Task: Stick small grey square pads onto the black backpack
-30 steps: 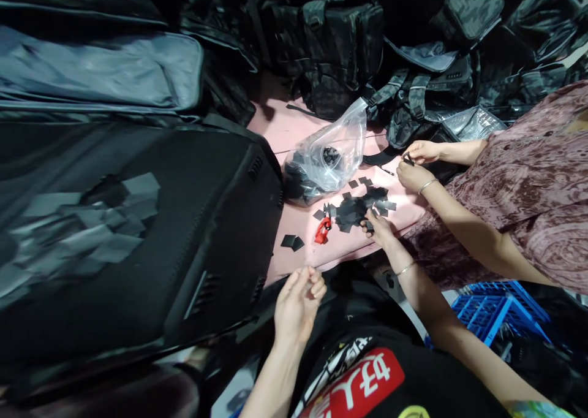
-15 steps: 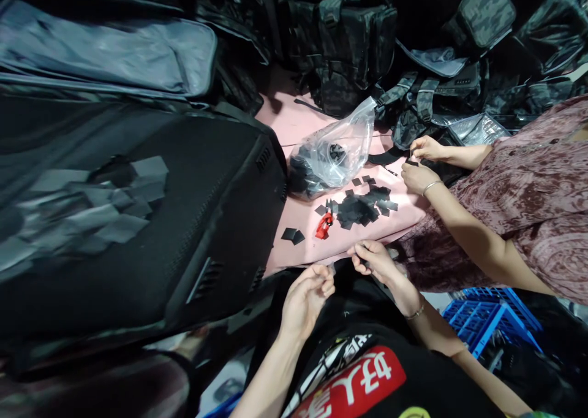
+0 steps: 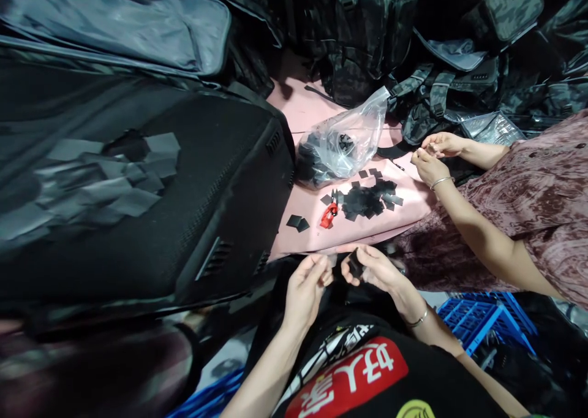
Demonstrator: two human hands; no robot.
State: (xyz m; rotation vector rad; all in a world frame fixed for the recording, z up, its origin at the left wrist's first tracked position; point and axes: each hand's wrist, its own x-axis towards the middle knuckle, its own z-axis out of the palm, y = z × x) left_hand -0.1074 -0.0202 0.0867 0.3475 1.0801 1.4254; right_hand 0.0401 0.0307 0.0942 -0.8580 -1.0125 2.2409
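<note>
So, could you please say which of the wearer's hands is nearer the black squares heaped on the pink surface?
Right. The right hand is straight below the heap in the picture; the left hand is farther, below and left of it.

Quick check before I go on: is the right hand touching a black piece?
Touching. The head view shows the right hand with its fingers curled around the black piece, above the lap.

- Pink surface (image 3: 312, 237), brightly lit around its middle.
- Dark camouflage bags (image 3: 367, 32) crowding behind it, the background fading into deep shadow.
- Blue slatted crate (image 3: 489, 326) at lower right, dim surroundings.
</note>
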